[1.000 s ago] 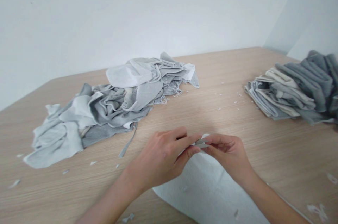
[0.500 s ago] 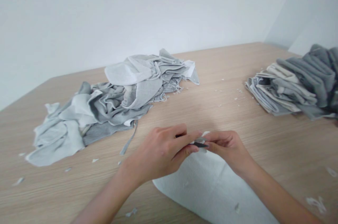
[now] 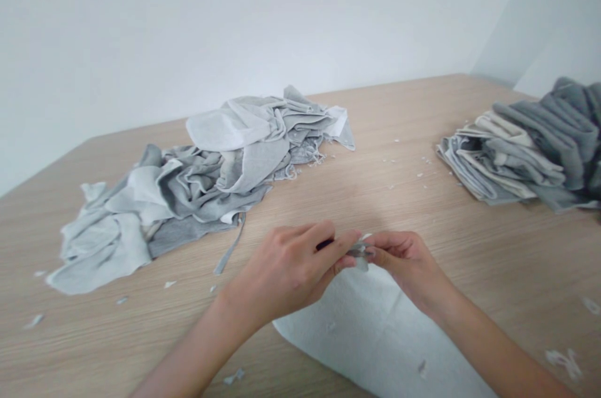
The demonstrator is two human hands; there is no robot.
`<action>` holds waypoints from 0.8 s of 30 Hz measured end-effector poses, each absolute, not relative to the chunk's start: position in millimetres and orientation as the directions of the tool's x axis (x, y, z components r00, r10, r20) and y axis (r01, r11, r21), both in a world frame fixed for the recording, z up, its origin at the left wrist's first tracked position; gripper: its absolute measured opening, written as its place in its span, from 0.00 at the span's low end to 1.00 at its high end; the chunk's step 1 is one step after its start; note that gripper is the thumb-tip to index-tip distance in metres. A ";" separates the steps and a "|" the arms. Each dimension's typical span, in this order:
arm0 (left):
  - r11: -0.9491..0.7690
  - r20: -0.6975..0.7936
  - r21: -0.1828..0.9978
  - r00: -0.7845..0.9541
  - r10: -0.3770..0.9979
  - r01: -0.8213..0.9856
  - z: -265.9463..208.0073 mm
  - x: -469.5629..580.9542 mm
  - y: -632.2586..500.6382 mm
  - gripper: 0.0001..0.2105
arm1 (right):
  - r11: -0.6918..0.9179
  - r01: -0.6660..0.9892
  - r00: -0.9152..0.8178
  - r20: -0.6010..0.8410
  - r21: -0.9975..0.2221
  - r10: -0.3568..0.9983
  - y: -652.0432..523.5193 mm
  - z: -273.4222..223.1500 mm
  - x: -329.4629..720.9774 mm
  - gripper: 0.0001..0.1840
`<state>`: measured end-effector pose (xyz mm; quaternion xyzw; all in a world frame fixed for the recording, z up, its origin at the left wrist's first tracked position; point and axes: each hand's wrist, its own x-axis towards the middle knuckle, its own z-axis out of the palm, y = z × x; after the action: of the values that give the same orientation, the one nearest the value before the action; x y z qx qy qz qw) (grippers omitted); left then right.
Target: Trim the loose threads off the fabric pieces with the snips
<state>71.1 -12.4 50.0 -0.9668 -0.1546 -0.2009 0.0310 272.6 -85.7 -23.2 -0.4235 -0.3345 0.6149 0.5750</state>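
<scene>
A small pair of snips [image 3: 357, 249] sits in my left hand [image 3: 293, 263], whose fingers are closed around it; most of the tool is hidden by them. Its short grey blades point right, at the top end of a pale grey-white piece of cloth [image 3: 375, 329]. My right hand [image 3: 408, 263] pinches that end of the cloth between thumb and fingertips, right by the blades. From there the cloth spreads flat down the table toward me, partly under my right forearm. Whether the blades are closed on the cloth edge is too small to tell.
A loose heap of grey and white cloth pieces [image 3: 197, 185] lies at the left and back. Folded grey and cream cloths [image 3: 526, 147] are stacked at the right. Small scraps [image 3: 235, 377] and a narrow grey strip [image 3: 230, 248] dot the wooden table [image 3: 394, 198].
The blades of the snips have turned and look closer together, with the dark blade less visible. My left fingers have shifted slightly right; my right hand holds its pinch.
</scene>
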 end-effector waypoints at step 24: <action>-0.819 0.211 0.357 0.816 0.539 0.448 47.7 79.7 -22.9 0.13 | -0.007 -0.392 0.164 -0.077 -0.920 0.983 -85.7 -22.6 266.7 0.09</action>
<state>79.7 -22.9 47.7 -0.9413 -0.2621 -0.1532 -0.1472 266.7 -85.7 -22.6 -0.4433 -0.3335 0.5538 0.6209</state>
